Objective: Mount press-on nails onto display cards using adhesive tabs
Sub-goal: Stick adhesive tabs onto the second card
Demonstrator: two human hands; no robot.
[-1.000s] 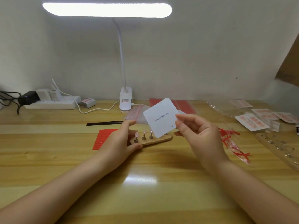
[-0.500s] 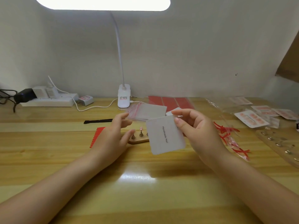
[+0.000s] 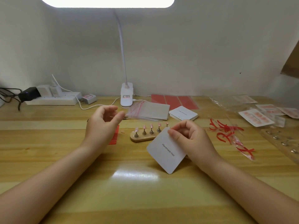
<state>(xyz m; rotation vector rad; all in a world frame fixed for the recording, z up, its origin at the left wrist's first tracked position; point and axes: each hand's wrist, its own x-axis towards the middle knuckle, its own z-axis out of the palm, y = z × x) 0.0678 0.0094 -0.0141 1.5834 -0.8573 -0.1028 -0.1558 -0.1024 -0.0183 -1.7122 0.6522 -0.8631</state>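
A display card point(image 3: 167, 150), white, square and round-cornered with "Handmade Nail" printed across its matte face, is pinched at its upper corner between the thumb and curled fingers of the right hand point(image 3: 189, 136), tilted diamond-wise low over the glossy wooden surface point(image 3: 137, 191). Half a second earlier it was held higher and nearer the left hand; it now sits lower and to the right. The left hand point(image 3: 103, 122) hovers with fingers loosely curled, holding nothing, having drawn back from the holder. Between the hands stands a rounded wooden holder point(image 3: 142, 138) carrying a row of pink press-on nails point(image 3: 151, 126) on small metal stands. Beyond the right hand lie a stack of white cards point(image 3: 183, 113) and clear plastic sleeves point(image 3: 148, 110); red strips point(image 3: 226, 131) lie scattered to its right.
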